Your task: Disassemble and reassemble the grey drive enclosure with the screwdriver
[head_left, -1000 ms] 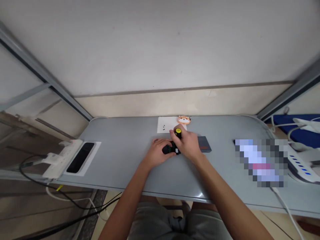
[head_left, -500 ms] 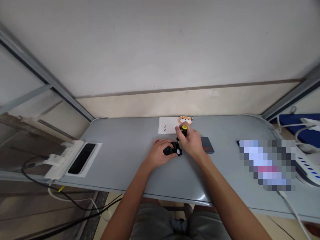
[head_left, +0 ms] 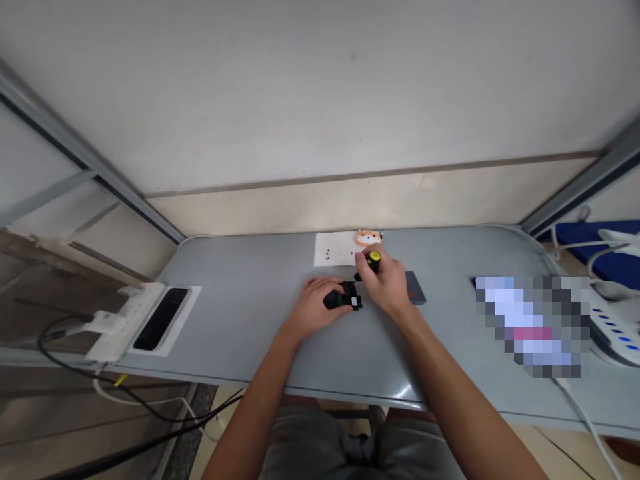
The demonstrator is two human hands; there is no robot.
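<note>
My left hand (head_left: pixel 315 307) rests on the grey desk, its fingers and thumb closed round a small black device (head_left: pixel 350 300) with a small white label. My right hand (head_left: pixel 389 283) grips a black screwdriver (head_left: pixel 373 260) with a yellow end cap, held tilted, its lower end near the upper edge of the device. Whether the tip touches it is too small to tell. Behind lies a white sheet (head_left: pixel 330 248) with several tiny dark screws on it. An orange and white animal-faced object (head_left: pixel 368 238) sits at the sheet's right end.
A dark grey flat box (head_left: pixel 415 288) lies just right of my right hand. To the left are a black phone (head_left: pixel 163 319) on white paper and a white power strip (head_left: pixel 125 323) with cables. A blurred-out lit device (head_left: pixel 525 327) and a white cable are at right.
The view has shifted slightly. My right hand and the screwdriver have moved a little to the right relative to the device, the screwdriver leaning more. My left hand still holds the device.
</note>
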